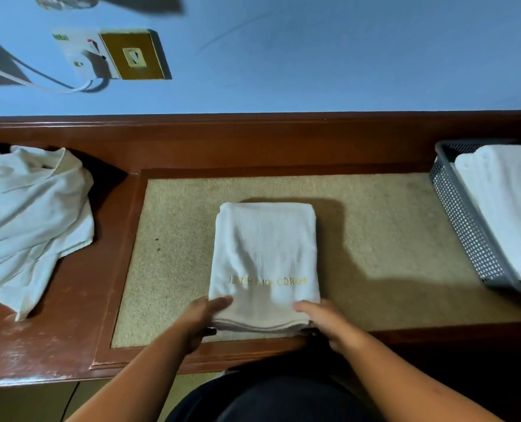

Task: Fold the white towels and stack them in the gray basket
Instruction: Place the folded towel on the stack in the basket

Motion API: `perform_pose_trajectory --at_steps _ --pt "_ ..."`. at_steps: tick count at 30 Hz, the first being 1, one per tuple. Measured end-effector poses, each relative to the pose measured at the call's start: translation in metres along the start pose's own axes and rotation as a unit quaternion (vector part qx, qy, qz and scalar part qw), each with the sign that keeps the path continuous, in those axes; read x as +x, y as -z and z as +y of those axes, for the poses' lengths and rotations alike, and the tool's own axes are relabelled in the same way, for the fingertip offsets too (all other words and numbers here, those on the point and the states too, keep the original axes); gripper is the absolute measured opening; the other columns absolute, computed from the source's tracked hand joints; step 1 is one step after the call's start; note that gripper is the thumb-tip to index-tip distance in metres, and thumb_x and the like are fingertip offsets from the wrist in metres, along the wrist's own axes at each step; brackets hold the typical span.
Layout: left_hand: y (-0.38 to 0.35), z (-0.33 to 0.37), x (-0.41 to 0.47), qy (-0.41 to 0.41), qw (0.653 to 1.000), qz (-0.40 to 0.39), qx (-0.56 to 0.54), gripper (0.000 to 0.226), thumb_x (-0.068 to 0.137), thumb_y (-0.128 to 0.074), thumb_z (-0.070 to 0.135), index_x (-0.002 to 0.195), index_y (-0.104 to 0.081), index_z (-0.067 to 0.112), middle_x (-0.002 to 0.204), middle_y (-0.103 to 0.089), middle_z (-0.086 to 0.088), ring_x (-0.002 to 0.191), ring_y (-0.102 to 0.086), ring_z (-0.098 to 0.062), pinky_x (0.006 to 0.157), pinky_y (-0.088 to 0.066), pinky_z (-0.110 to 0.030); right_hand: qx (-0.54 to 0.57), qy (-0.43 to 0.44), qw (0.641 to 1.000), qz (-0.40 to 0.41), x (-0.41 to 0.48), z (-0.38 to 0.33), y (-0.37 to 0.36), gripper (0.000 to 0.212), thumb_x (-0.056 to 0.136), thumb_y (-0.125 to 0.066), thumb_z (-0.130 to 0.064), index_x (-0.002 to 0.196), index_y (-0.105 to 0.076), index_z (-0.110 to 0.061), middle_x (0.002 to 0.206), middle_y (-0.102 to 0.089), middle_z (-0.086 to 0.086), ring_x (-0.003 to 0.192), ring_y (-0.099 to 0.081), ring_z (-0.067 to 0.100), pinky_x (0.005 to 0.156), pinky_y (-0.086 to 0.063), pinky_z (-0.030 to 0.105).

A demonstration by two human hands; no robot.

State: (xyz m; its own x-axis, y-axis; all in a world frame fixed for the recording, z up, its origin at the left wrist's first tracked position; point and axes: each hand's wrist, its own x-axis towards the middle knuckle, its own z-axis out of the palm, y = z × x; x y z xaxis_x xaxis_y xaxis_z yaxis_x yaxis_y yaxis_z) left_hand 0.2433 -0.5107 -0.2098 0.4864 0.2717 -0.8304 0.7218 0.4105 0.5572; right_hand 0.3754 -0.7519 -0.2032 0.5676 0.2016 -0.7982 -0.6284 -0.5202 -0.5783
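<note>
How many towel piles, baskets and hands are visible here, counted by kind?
Towel piles: 3 (crumpled heap, folded towel, stacked towels)
Gray basket: 1
Hands: 2 (left hand, right hand)
Total: 6

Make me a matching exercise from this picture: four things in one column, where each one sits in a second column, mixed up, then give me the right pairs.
Column one
1. folded towel
2. crumpled towels
3. gray basket
4. wall socket

Column two
A. on the blue wall, upper left
B. right end of the desk, with stacked towels inside
C. middle of the tan mat, near edge held by the left hand and right hand
D. loose heap at the left end of the desk

Pairs: 1-C, 2-D, 3-B, 4-A
</note>
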Motion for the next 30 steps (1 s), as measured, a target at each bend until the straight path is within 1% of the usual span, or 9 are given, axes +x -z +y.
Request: perform_pose_trajectory --at_steps 3,6,14,16,18,22,24,27,30 --pt "-0.018 0.037 -0.024 -0.019 0.989 -0.071 -0.131 0.04 0.087 -0.067 0.012 0.124 -0.062 -0.001 0.113 -0.074 -0.018 0.098 -0.071 -0.035 0.091 -0.054 -0.042 0.096 0.029 0.995 0.002 -0.015 -0.031 0.016 0.033 0.069 -0.077 -0.025 0.097 -0.076 -0.007 0.087 -0.077 0.009 0.081 -0.073 0.028 0.062 -0.049 0.025" --pt "-0.044 0.081 -0.053 -0.057 0.972 -0.119 -0.195 0.037 0.09 -0.057 0.006 0.126 -0.061 -0.001 0.12 -0.07 -0.021 0.102 -0.071 -0.033 0.092 -0.055 -0.043 0.206 0.031 0.978 -0.018 -0.036 -0.07 0.046 0.021 0.08 -0.066 -0.01 0.099 -0.071 -0.002 0.086 -0.075 0.014 0.07 -0.07 0.026 0.061 -0.049 0.028" --pt "-0.165 0.184 -0.108 -0.112 0.947 -0.217 -0.206 0.041 0.08 -0.057 0.006 0.118 -0.066 -0.007 0.119 -0.069 -0.025 0.098 -0.073 -0.03 0.085 -0.061 -0.042 0.287 0.105 0.952 -0.004 -0.082 -0.13 0.189 0.013 0.089 -0.055 -0.013 0.097 -0.064 -0.009 0.066 -0.065 0.006 0.052 -0.06 0.014 0.043 -0.043 0.024" --pt "-0.208 0.205 -0.12 -0.13 0.941 -0.247 -0.193 0.04 0.068 -0.072 0.008 0.105 -0.073 -0.007 0.111 -0.072 -0.023 0.091 -0.075 -0.029 0.075 -0.063 -0.04 0.29 0.138 0.947 -0.002 -0.095 -0.14 0.234 0.012 0.092 -0.052 -0.015 0.097 -0.062 -0.009 0.07 -0.064 0.007 0.055 -0.06 0.014 0.045 -0.043 0.025" --pt "-0.262 0.231 -0.13 -0.183 0.931 -0.266 -0.172 0.042 0.07 -0.07 0.008 0.11 -0.069 -0.005 0.106 -0.071 -0.02 0.087 -0.074 -0.026 0.072 -0.062 -0.036 0.3 0.181 0.937 0.016 -0.108 -0.153 0.291 0.012 0.092 -0.052 -0.018 0.09 -0.061 -0.009 0.073 -0.06 0.009 0.058 -0.057 0.016 0.049 -0.041 0.026" --pt "-0.38 0.28 -0.15 -0.317 0.87 -0.345 -0.151 0.055 0.086 -0.057 0.004 0.14 -0.049 -0.003 0.134 -0.058 -0.026 0.12 -0.06 -0.04 0.103 -0.048 -0.057 0.379 0.317 0.866 0.078 -0.129 -0.185 0.406 0.016 0.094 -0.052 -0.016 0.084 -0.064 -0.013 0.068 -0.067 0.003 0.061 -0.064 0.014 0.051 -0.05 0.022" --pt "-0.442 0.29 -0.154 -0.333 0.845 -0.384 -0.166 0.062 0.086 -0.057 -0.001 0.146 -0.04 -0.001 0.143 -0.051 -0.03 0.129 -0.053 -0.048 0.102 -0.045 -0.067 0.433 0.364 0.817 0.108 -0.135 -0.193 0.457 0.014 0.095 -0.054 -0.016 0.087 -0.066 -0.016 0.075 -0.072 -0.001 0.069 -0.068 0.012 0.061 -0.054 0.022" --pt "-0.528 0.274 -0.143 -0.292 0.847 -0.396 -0.203 0.068 0.082 -0.059 -0.01 0.145 -0.04 0.004 0.137 -0.058 -0.026 0.119 -0.062 -0.041 0.089 -0.057 -0.048 0.495 0.364 0.77 0.168 -0.111 -0.177 0.522 0.013 0.095 -0.061 -0.02 0.103 -0.07 -0.015 0.098 -0.077 0.002 0.091 -0.073 0.016 0.078 -0.06 0.029" --pt "-0.597 0.228 -0.102 -0.206 0.891 -0.364 -0.178 0.058 0.086 -0.052 -0.018 0.138 -0.047 0.004 0.121 -0.067 -0.02 0.089 -0.072 -0.025 0.068 -0.057 -0.03 0.51 0.269 0.782 0.237 -0.059 -0.132 0.563 0.034 0.094 -0.064 -0.029 0.125 -0.065 -0.016 0.114 -0.073 0.008 0.104 -0.071 0.023 0.075 -0.06 0.035"
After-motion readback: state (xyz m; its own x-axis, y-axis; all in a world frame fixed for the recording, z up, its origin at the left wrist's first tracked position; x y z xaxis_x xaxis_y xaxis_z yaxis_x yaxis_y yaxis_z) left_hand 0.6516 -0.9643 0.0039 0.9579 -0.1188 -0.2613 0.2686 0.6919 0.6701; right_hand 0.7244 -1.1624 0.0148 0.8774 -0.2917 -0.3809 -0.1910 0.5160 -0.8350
